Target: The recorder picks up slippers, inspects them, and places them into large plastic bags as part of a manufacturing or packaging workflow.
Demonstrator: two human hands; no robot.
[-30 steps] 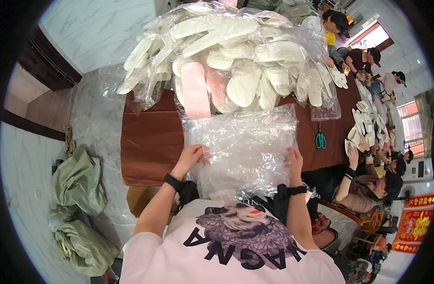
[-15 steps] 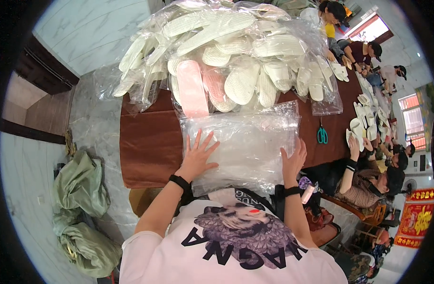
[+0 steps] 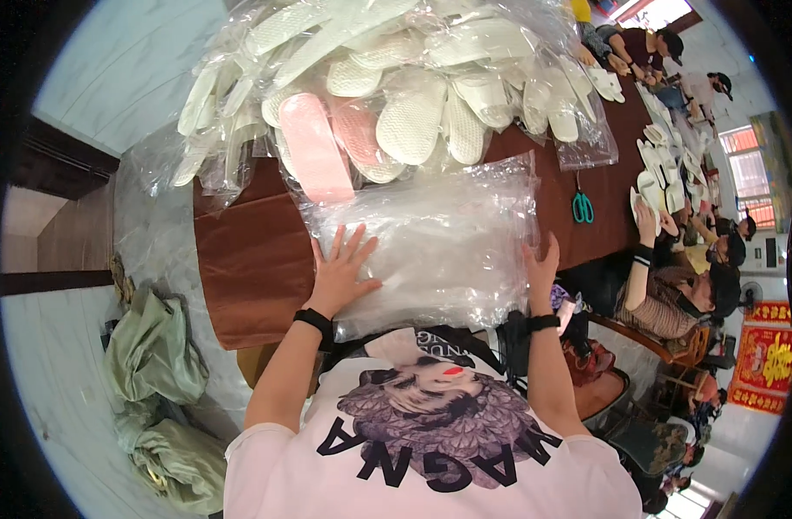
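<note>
A stack of clear plastic bags lies flat on the brown tablecloth in front of me. My left hand rests with spread fingers on the left part of the stack. At its right edge stands my right hand, thumb and fingers apart, with nothing seen in its grasp. Just beyond the bags is a large heap of white slippers in clear plastic. A pink slipper lies at the heap's near side, its end meeting the bags' far edge, and a second pink slipper is partly covered beside it.
Teal-handled scissors lie on the brown tablecloth to the right. Farther right, co-workers handle white slippers along the table; one person's hand holds one. Green sacks sit on the floor at left.
The view has shifted and turned slightly, so the heap sits higher and farther left. My left hand remains flat on the bags; my right hand stays by their right edge, fingers more apart from it.
</note>
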